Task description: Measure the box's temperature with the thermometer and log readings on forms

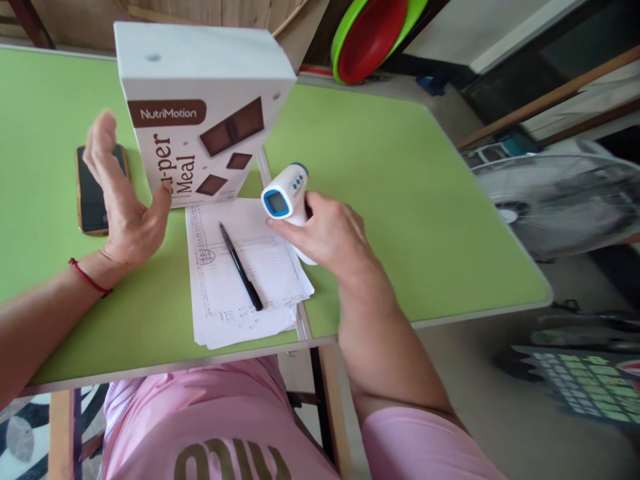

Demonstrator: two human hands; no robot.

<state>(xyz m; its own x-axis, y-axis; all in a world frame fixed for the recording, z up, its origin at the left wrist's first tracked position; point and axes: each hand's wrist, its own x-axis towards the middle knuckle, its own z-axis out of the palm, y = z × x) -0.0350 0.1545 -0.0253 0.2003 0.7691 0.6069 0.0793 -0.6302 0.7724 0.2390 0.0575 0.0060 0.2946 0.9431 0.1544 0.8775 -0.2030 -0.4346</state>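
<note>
My right hand (333, 230) is wrapped round the grip of a white and blue infrared thermometer (286, 193), its small screen facing me. My left hand (125, 207) is raised with fingers apart beside the lower left of a white NutriMotion box (205, 53), which stands upright on the table. The thumb overlaps the box's print; whether it touches I cannot tell. Under that hand's fingers, a smartphone (90, 193) in a brown case lies on the tabletop. A black pen (240, 263) rests on a stack of printed papers (270, 287) between my hands.
The green table (390, 193) has a seam near its middle and a pale edge close to my body. Past its right side stands a fan (550, 200). Green and red basins (373, 40) are beyond the far edge. A patterned item (590, 383) is at lower right.
</note>
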